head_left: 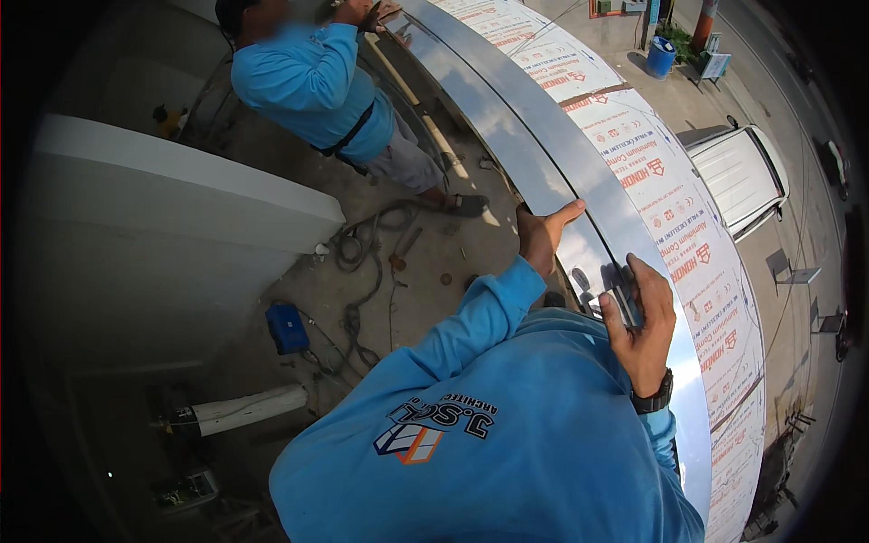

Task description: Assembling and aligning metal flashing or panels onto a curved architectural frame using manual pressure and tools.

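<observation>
A long, curved strip of mirror-like metal sheet [520, 149] runs past me, split lengthwise by a dark seam. My left hand [541, 237] grips its inner edge, the thumb lying on top near the seam and the other fingers hidden below. My right hand [644, 330], with a black watch on the wrist, is bent over the seam closer to my body. Between its thumb and fingers is a small shiny piece [625, 306], which reflections make hard to name. Outside the seam lies more bare metal, then white panel film [670, 195] with red print.
A co-worker in a blue shirt [303, 81] stands at the far left, hands raised at the strip's far end. Cables [358, 244] and a blue box [287, 328] lie on the concrete floor. A pale wall [181, 199] juts in from the left. A white vehicle [738, 176] stands on the street below.
</observation>
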{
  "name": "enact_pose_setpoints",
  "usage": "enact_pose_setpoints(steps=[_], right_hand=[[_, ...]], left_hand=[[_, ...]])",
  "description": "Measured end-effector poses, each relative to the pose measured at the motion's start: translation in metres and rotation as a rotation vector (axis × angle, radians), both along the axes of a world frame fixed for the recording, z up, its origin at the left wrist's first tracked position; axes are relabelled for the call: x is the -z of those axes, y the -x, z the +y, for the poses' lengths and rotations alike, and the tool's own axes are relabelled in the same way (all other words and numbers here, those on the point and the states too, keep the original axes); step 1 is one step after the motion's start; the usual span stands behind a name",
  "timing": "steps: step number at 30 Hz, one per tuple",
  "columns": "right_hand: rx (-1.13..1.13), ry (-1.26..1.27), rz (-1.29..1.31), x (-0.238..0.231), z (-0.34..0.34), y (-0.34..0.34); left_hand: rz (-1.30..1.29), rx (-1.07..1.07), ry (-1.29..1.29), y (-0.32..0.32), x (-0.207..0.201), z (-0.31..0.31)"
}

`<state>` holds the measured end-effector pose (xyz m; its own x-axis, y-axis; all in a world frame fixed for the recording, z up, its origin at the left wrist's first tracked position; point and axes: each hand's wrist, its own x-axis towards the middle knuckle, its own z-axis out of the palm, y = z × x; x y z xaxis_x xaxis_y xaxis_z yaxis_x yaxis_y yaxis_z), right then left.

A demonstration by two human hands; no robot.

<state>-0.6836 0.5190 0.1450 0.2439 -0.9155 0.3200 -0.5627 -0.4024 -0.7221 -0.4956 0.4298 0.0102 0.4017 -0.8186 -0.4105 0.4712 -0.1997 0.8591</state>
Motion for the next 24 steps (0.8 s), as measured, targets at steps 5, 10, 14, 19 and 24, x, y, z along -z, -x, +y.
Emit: enact_pose_setpoints(steps=[5, 10, 14, 19, 24], right_hand=[[-0.063, 0.063, 0.419, 0.02, -0.016, -0.013], [-0.108, 0.05, 0.551, 0.029, -0.009, -0.014], [-0.101, 0.051, 0.602, 0.031, -0.009, -0.016], [-0.199, 0.058, 0.591, 0.03, -0.014, -0.02], [-0.174, 0.093, 0.641, 0.032, -0.015, -0.023]], left_hand=[[0.048, 0.01, 0.078, 0.002, -0.011, 0.003], [0.05, 0.012, 0.108, 0.005, -0.027, 0.006], [0.004, 0.003, 0.061, 0.004, -0.027, 0.005], [0.078, 0.001, 0.054, 0.004, -0.034, 0.006], [0.106, 0.016, 0.1, 0.006, -0.035, 0.007]])
